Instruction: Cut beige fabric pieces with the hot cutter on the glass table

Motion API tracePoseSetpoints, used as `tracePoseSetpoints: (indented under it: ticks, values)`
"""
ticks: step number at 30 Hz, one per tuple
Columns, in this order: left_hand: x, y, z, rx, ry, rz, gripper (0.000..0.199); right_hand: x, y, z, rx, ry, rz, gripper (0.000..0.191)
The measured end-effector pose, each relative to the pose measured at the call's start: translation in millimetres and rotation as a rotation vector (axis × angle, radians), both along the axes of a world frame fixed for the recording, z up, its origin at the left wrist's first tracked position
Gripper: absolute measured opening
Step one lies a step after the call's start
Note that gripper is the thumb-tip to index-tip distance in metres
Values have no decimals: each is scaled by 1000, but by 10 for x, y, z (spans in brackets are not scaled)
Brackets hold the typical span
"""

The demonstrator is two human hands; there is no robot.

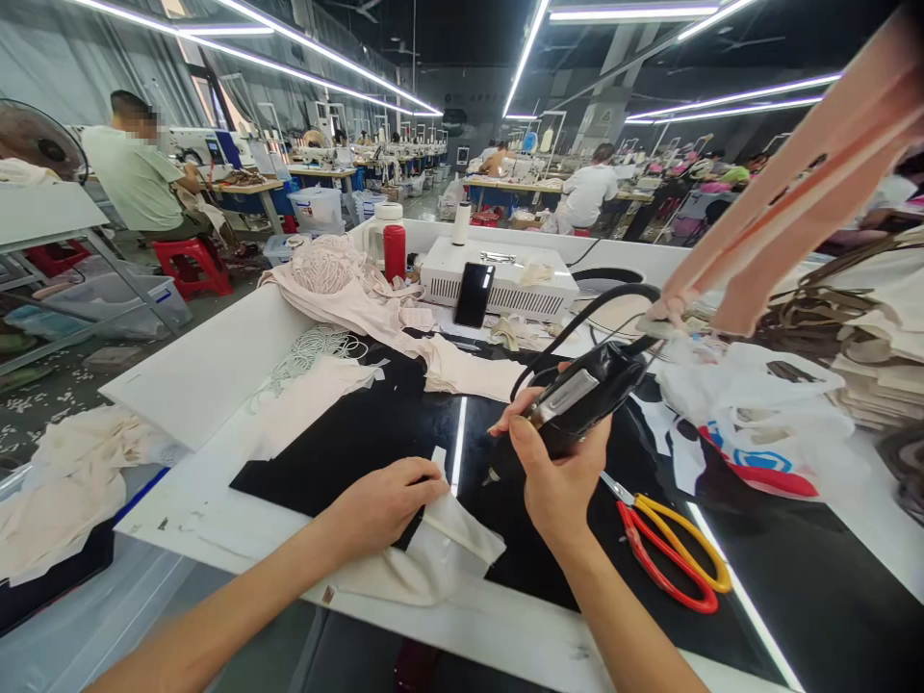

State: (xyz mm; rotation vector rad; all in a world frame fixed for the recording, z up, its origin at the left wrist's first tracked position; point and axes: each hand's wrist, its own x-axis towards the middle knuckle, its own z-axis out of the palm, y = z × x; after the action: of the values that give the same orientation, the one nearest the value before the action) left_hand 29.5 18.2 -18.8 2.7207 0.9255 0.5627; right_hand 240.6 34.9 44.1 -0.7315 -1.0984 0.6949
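Observation:
Pinched between the fingers of my left hand [394, 505] is the edge of a cream fabric piece [451, 549], which lies over the front edge of the black sheet [324, 462]. My right hand [559, 472] is wrapped round a black handheld tool [592, 385] with a metal plate and a cable, its narrow tip pointing down and left above the sheet. The tip is apart from the fabric. Scissors [671, 553] with one red and one yellow handle lie on the sheet, right of my right forearm.
Behind the sheet are a white box [498, 277], a phone [474, 295], a red bottle [395, 252] and piled cream fabric [332, 289]. Pink strips [786, 202] hang at the upper right above a plastic bag [757, 404]. A seated person [137, 173] is at the far left.

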Motion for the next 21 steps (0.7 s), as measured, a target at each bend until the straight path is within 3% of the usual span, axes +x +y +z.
tracePoseSetpoints:
  ticks: [5,9,16,19,21]
  values:
    - [321,-36,47,115,-1,-7,16,310,-82,9,-36,-135,-59,35]
    - [570,-74,30,109,83,-28,10,562,-167,-27,-113,-339,-230,42]
    - [616,-95,-128,247,103,-8,8,925,-307,-159,-90,-697,-340,29]
    - [598,-94,-148,265,179,42,18,1032,-425,-237,-172,-681,-410,46]
    - [585,-88,-101,137,202,126,20,1045,-564,-317,-225,-519,-485,55]
